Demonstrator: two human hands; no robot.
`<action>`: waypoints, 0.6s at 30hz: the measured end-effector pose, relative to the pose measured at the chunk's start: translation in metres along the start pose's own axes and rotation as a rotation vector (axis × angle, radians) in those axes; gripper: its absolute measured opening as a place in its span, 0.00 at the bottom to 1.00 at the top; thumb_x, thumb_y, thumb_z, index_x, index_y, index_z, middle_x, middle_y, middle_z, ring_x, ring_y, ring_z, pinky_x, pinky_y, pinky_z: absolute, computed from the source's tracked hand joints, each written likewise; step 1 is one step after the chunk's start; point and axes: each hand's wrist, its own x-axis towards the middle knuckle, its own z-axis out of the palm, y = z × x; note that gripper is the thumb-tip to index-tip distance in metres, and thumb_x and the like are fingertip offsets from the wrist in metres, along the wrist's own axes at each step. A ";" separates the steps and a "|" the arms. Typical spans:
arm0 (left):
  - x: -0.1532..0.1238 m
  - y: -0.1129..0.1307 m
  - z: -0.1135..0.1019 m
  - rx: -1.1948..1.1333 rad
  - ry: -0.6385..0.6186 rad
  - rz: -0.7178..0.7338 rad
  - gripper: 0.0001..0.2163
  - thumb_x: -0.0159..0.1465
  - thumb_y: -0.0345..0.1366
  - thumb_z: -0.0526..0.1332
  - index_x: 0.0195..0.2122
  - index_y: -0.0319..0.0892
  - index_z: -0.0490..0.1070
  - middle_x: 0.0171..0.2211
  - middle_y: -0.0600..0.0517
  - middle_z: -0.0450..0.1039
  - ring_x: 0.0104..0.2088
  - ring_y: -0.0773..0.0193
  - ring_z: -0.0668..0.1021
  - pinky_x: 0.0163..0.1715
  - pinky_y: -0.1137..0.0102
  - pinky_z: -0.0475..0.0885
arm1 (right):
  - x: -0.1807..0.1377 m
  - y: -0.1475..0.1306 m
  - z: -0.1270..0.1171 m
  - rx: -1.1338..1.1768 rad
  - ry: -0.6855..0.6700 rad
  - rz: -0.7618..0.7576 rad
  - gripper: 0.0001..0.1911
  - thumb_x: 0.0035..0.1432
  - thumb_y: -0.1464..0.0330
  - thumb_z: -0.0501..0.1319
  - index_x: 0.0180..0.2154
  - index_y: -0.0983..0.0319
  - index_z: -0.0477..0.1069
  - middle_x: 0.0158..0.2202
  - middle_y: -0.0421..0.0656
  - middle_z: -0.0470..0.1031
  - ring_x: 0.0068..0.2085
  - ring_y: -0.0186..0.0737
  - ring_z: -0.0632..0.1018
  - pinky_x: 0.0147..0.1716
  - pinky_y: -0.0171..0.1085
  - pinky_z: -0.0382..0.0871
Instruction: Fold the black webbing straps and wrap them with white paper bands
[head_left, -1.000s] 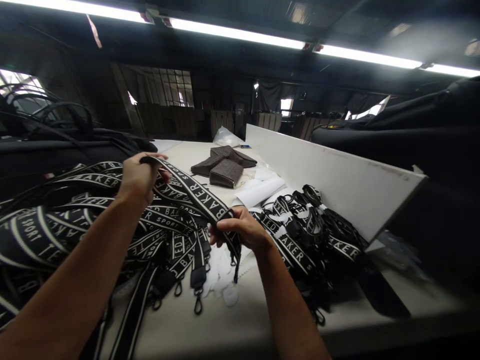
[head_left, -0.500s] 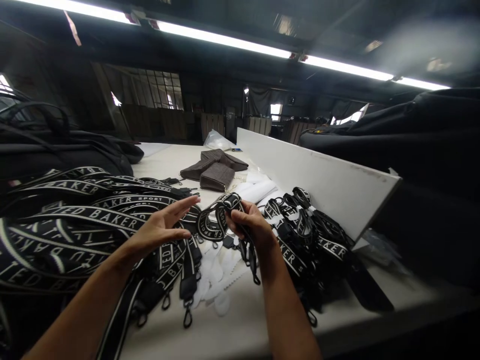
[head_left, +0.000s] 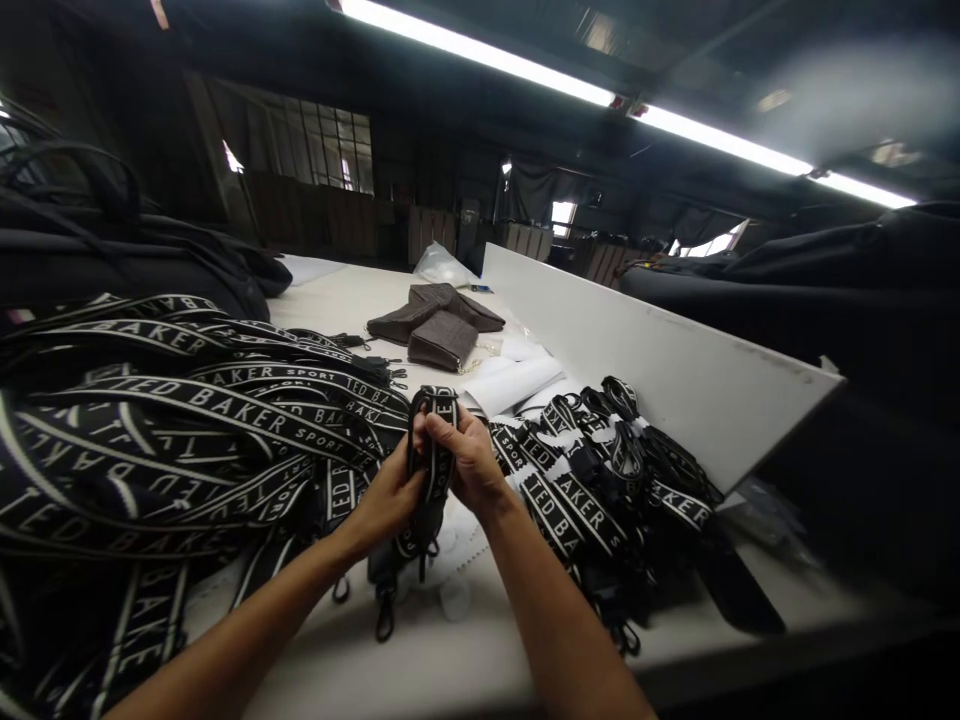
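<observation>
Both my hands meet over the white table (head_left: 465,660) and grip one folded black strap (head_left: 435,415) with white lettering. My left hand (head_left: 391,497) is closed on its lower part from the left. My right hand (head_left: 466,458) is closed on its upper loop from the right. The strap's metal clips hang below my hands. A big heap of loose lettered straps (head_left: 165,430) lies to my left. A row of folded, bundled straps (head_left: 600,460) lies to my right.
A white board (head_left: 660,360) runs along the table's right side. Brown quilted bags (head_left: 442,325) and white papers (head_left: 517,380) lie farther back. Dark bags (head_left: 112,250) are piled at the far left, and dark fabric (head_left: 825,290) lies beyond the board.
The strap, stretched between both hands a second ago, is now folded into a short bundle. My left hand let go, opened, then came back and closed on the bundle.
</observation>
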 end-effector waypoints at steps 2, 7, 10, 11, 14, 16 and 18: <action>0.002 0.005 -0.006 -0.032 0.031 -0.061 0.23 0.61 0.46 0.59 0.54 0.39 0.67 0.45 0.44 0.74 0.49 0.51 0.75 0.50 0.60 0.71 | 0.001 0.000 -0.001 -0.067 0.012 0.018 0.20 0.45 0.62 0.74 0.36 0.63 0.71 0.29 0.39 0.74 0.26 0.29 0.73 0.27 0.27 0.72; 0.007 0.017 -0.022 -0.138 0.092 -0.176 0.22 0.62 0.52 0.58 0.46 0.39 0.70 0.27 0.53 0.70 0.24 0.64 0.72 0.27 0.69 0.71 | 0.001 0.001 -0.005 -0.164 -0.012 0.102 0.21 0.45 0.61 0.74 0.39 0.62 0.70 0.25 0.38 0.74 0.23 0.32 0.73 0.24 0.30 0.72; 0.006 0.015 -0.024 -0.150 0.113 -0.194 0.20 0.61 0.52 0.59 0.41 0.38 0.70 0.28 0.52 0.70 0.28 0.63 0.73 0.30 0.70 0.70 | 0.001 0.014 -0.001 -0.164 0.065 0.119 0.21 0.44 0.60 0.74 0.37 0.62 0.71 0.25 0.38 0.74 0.24 0.32 0.73 0.25 0.31 0.72; 0.005 0.014 -0.025 -0.155 0.118 -0.205 0.20 0.61 0.52 0.59 0.40 0.38 0.70 0.29 0.52 0.71 0.30 0.62 0.74 0.31 0.70 0.70 | 0.000 0.019 0.001 -0.173 0.093 0.102 0.21 0.44 0.59 0.74 0.37 0.62 0.71 0.26 0.38 0.74 0.25 0.33 0.74 0.27 0.32 0.73; 0.004 0.012 -0.026 -0.194 0.099 -0.210 0.22 0.62 0.53 0.58 0.44 0.37 0.71 0.34 0.49 0.74 0.37 0.58 0.76 0.37 0.67 0.72 | -0.004 0.033 0.010 -0.333 0.163 -0.062 0.19 0.48 0.57 0.72 0.37 0.62 0.73 0.33 0.41 0.75 0.33 0.36 0.75 0.38 0.36 0.74; 0.003 0.010 -0.026 -0.236 0.065 -0.188 0.24 0.62 0.54 0.58 0.47 0.37 0.70 0.39 0.46 0.75 0.42 0.55 0.76 0.42 0.65 0.72 | -0.008 0.038 0.016 -0.515 0.210 -0.196 0.17 0.53 0.56 0.68 0.39 0.61 0.74 0.40 0.43 0.74 0.40 0.39 0.75 0.45 0.38 0.73; 0.002 0.008 -0.026 -0.285 0.038 -0.153 0.26 0.62 0.55 0.58 0.48 0.36 0.70 0.43 0.45 0.75 0.45 0.53 0.76 0.47 0.63 0.71 | -0.013 0.040 0.020 -0.721 0.259 -0.337 0.16 0.57 0.56 0.65 0.40 0.60 0.75 0.46 0.46 0.70 0.47 0.42 0.73 0.51 0.42 0.69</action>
